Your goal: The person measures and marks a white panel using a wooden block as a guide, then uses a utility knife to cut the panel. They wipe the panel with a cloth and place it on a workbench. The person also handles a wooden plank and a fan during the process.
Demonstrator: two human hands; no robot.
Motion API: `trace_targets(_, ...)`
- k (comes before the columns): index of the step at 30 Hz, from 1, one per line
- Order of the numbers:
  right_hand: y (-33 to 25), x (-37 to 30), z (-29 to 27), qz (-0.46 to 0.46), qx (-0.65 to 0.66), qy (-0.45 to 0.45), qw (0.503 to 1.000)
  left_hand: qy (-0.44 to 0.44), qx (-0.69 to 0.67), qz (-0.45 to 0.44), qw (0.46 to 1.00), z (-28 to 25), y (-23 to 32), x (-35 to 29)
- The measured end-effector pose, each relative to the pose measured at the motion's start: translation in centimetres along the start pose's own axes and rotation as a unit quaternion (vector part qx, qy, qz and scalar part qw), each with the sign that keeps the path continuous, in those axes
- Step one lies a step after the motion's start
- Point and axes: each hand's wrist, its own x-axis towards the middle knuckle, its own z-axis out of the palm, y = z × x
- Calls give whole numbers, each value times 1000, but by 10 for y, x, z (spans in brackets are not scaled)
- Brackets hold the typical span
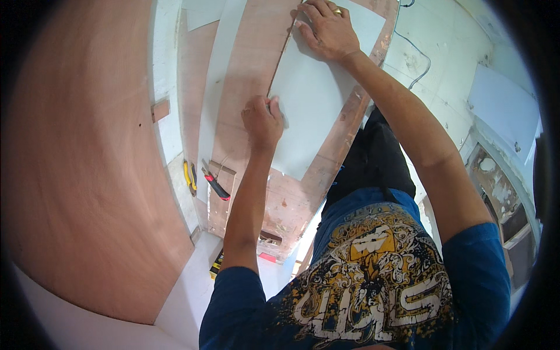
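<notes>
A white rectangular sheet (312, 111) lies on the stained wooden work surface (280, 198) in front of me. My left hand (262, 122) is closed at the sheet's left edge, its fingers curled in. Whatever is between those fingers, if anything, is hidden. Farther away, my right hand (329, 32) rests on the sheet near its far end, fingers stretched out, with a ring on one of them. Nearer than my left hand, a red and black utility knife (217, 185) lies beside my left forearm. Pliers (190, 178) with yellow handles are to the left of the knife.
A large brown wood panel (87, 157) fills the left side. A narrow white strip (219, 70) runs along the work surface. Near my left elbow is a yellow and black object (216, 265). A thin cable (429, 61) lies at the right, near a white panel (504, 102).
</notes>
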Motion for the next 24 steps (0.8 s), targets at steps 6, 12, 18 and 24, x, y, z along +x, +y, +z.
trace_targets(6, 5, -1, -5, 7, -46, -21, 999, 28, 29, -71, 997, 30, 36, 91)
trace_targets(12, -2, 9, -1, -9, -35, -44, 998, 85, 3, -55, 995, 40, 64, 191)
trace_targets(18, 10, 1, -6, 14, -55, -21, 998, 102, -255, -137, 952, -54, 38, 147)
trace_targets(24, 5, 7, -3, 16, 4, -20, 1000, 23, 22, -59, 998, -3, 8, 25)
